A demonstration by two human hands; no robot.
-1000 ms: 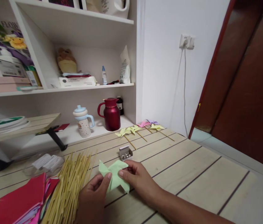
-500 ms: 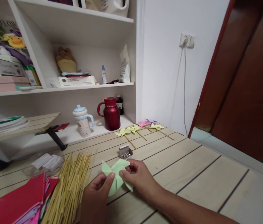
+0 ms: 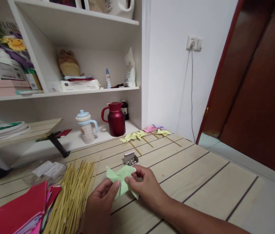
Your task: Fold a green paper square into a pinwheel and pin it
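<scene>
A light green paper pinwheel [image 3: 121, 175], without a stick, is held between both hands above the table. My left hand [image 3: 104, 195] pinches its left side between thumb and fingers. On the other side my right hand [image 3: 145, 183] grips the paper, its thumb near the pinwheel's centre. Just beyond lies a small open box [image 3: 130, 158] of shiny metal pins. A heap of thin wooden sticks [image 3: 71, 191] lies left of my left hand, beside a stack of coloured paper [image 3: 21, 208] with red on top.
Several finished pinwheels on sticks [image 3: 141, 135] lie along the table's far edge. Behind them, a red thermos jug [image 3: 116, 119] and a lidded cup [image 3: 86, 128] stand on the low shelf. A clear plastic container [image 3: 48, 170] with white packets sits at left.
The green pinwheel has tilted slightly in my hands, its lower flap now higher. Both hands keep their hold and have barely moved.
</scene>
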